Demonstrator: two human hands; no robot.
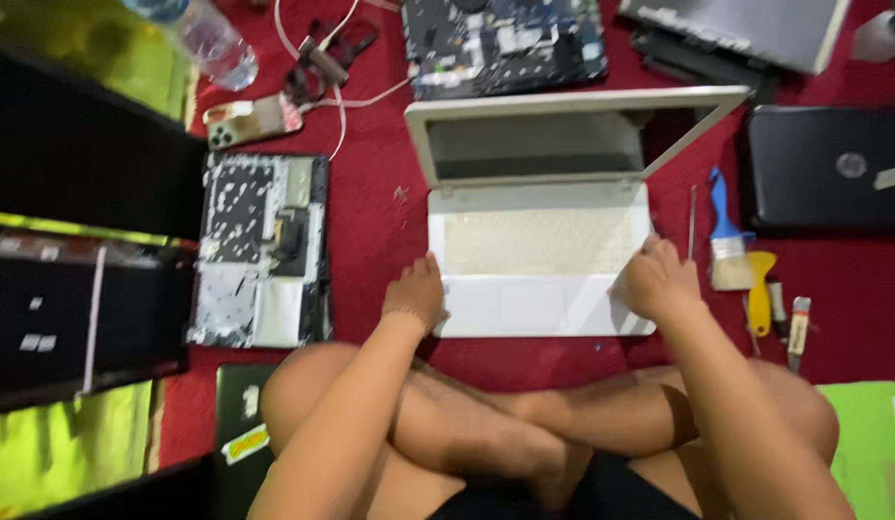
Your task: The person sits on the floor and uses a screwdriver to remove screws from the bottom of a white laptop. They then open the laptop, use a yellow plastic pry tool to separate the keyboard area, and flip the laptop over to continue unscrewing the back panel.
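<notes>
Setting: a floor covered with a deep red cloth, serving as a work surface for a person seated cross-legged; bare knees fill the near edge of the view.

Nearest: the left hand rests on the near-left corner of an open white plastic laptop, fingers curled loosely downward, pinching nothing, apparently steadying the base. The right hand sits at the near-right corner of the same base, fingers drawn together; whether it pinches something small against the edge cannot be told. The laptop lies straight ahead of the knees, lid tilted back, its keyboard bay looking pale and bare.

Right of the laptop, within easy reach of the right hand: a blue-handled flat paintbrush, a yellow plastic pry tool, a thin metal rod and a small screwdriver-like tool, laid side by side. A bright green sheet lies near the right knee.

Left: a stripped black laptop base with silver inner plate, face up, parts exposed.

Farther: a closed black laptop at right; an exposed dark circuit board in a case beyond the lid; a grey laptop lid at far right; a phone with white cable and a clear plastic bottle at far left.
</notes>
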